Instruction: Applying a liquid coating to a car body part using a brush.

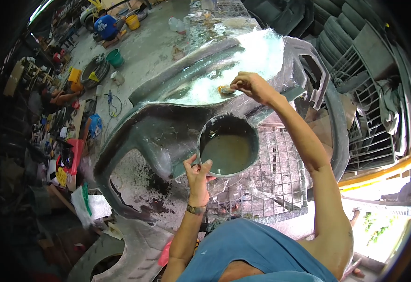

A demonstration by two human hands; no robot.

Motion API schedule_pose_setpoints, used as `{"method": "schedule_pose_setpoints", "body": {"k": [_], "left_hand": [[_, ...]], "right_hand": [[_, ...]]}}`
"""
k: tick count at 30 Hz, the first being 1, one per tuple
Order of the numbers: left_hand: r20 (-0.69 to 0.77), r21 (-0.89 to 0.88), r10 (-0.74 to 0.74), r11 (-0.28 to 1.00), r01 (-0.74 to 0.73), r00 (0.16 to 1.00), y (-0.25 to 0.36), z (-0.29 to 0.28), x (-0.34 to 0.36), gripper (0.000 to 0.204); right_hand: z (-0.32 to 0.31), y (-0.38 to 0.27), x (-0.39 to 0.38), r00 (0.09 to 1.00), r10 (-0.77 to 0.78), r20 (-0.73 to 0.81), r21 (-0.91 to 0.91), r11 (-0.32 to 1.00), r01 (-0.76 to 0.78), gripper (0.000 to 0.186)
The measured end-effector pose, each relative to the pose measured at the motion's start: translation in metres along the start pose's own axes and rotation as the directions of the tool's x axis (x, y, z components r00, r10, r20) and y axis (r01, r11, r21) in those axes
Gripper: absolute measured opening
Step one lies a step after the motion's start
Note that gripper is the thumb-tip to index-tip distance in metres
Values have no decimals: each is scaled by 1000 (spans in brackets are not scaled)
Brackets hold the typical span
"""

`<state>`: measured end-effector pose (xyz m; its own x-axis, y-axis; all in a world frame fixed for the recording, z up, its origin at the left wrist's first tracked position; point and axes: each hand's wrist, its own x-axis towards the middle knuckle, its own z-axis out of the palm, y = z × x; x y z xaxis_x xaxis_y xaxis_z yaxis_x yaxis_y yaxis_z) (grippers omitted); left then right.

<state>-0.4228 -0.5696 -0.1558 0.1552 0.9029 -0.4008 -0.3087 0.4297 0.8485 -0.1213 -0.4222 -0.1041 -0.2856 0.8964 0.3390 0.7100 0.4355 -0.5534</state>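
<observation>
My left hand [198, 176] grips the near-left rim of a dark round bucket [205, 129], with the thumb over the edge. Cloudy brownish liquid [226, 152] covers the bucket's bottom. Farther off, my right hand [252, 87] is closed around a paintbrush [225, 89]; the fingers hide most of its handle. The brush's bristles rest on or just over a whitish, glossy fibre mat [200, 89]. That mat lies across a large dark moulded panel [163, 136] with curved edges and openings, and its far right part shines brightly.
A metal grid [280, 174] lies below the panel. Stacked dark curved parts [341, 37] and a rack [369, 117] stand at right. Clutter fills the left side, with a green bucket [115, 58] beyond. One person in blue [105, 27] crouches at the back; another sits at far left.
</observation>
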Motion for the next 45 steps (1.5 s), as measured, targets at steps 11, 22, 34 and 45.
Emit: {"method": "schedule_pose_setpoints", "body": {"k": [11,22,34,45], "left_hand": [[-7,0,-19,1000,19,1000,1,0,1,63],[-35,-37,18,999,-19,999,1,7,2,59],[-21,23,34,999,-33,999,-4,-15,-10,59],[-68,11,47,999,-47,997,1,-23,-6,62]], "right_hand": [[-54,-94,-71,988,151,23,420,895,-147,16],[-29,-75,-78,911,398,109,554,736,-388,25],[21,-72,75,971,-55,233,-150,984,92,36],[-27,-111,55,998,17,-60,406,914,9,29]]}}
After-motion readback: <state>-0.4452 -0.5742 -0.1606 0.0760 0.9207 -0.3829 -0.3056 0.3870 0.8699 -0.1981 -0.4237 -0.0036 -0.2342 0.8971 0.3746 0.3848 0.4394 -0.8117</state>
